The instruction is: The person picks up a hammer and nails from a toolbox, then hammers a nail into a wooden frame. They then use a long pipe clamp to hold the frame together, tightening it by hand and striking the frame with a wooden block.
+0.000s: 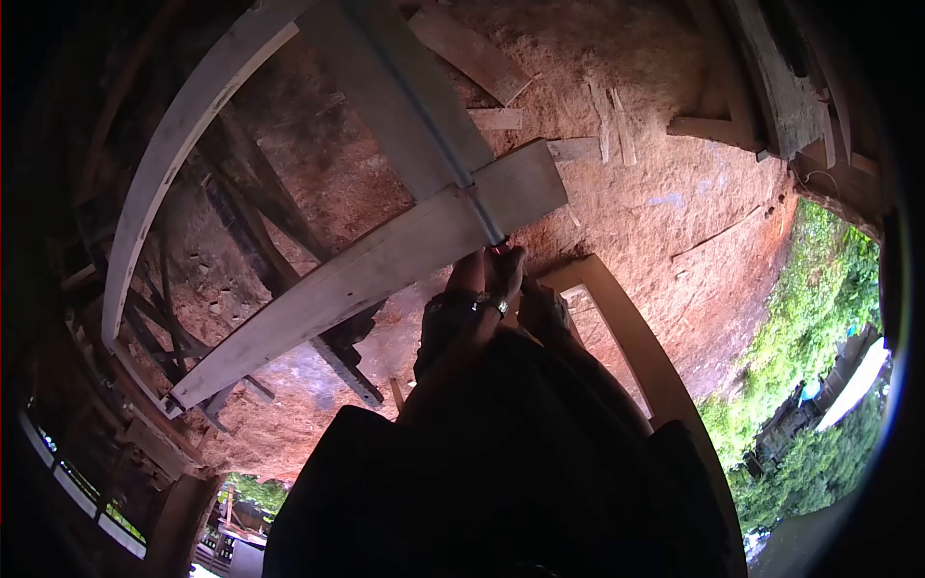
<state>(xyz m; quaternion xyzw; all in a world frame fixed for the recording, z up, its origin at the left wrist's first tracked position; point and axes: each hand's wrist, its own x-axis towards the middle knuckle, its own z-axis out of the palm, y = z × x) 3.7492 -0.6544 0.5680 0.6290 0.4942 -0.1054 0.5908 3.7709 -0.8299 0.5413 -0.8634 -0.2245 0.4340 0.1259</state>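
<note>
A long metal bar [416, 104] runs along a wide board [400, 91] and across a curved wooden plank [385, 258]. A small red spot shows at its near end. My left hand [505, 270], below a wristwatch, is closed around that near end, just beyond the plank's edge. Exactly what sort of tool the bar is, I cannot make out. Close beside it on the right is my right hand [544, 306], in shadow near a wooden frame piece [617, 328]. Its fingers are too dark to read.
A second curved plank [183, 135] arches at the left. Dark timber pieces [260, 217] lie beneath the planks on the reddish ground [665, 241]. Offcuts [472, 53] lie at the top, and posts [780, 87] stand at upper right. Greenery [800, 318] borders the right side.
</note>
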